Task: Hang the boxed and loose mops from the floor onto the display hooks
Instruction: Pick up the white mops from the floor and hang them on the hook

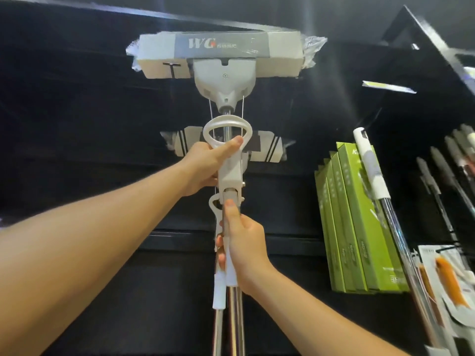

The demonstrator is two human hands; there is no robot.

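Black display wall [77, 104] behind; green boxes [359, 227] at right. Both hands, left hand [205, 168] and right hand [244, 242], are wrapped tight around the sponge mop [221, 60].

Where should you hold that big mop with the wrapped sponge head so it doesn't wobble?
Grip the sponge mop from below with both hands spread along its shaft, as here: the left hand at the white loop handle, the right hand lower on the metal pole. The heavy head sits high, so two spaced grips probably steady it best.
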